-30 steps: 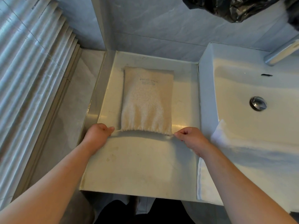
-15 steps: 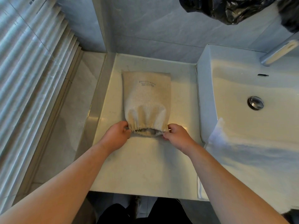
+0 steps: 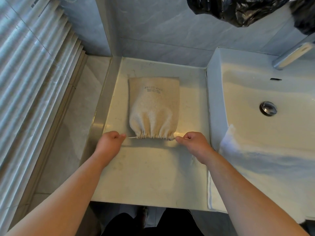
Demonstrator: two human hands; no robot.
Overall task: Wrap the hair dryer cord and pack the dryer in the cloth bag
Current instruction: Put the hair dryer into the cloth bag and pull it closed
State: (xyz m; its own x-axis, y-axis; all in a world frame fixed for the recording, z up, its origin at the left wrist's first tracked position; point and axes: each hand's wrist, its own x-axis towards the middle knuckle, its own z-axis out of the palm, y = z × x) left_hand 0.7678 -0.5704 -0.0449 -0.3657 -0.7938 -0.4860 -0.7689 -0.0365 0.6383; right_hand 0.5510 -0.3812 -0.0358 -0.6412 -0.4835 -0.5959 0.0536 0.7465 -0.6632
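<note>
One pale bench against a grey tiled wall. One white washbasin at its right edge. One white towel draped over the basin's near rim. One beige cloth bag lying mid-bench, its mouth toward the person and gathered shut in tight pleats; body bulging, contents hidden; dark print near the far end, unreadable. Two hands, the left hand and right hand, with fingers curled, each pinching the drawstring at its own side of the mouth. One tap. One round metal drain plug.
</note>
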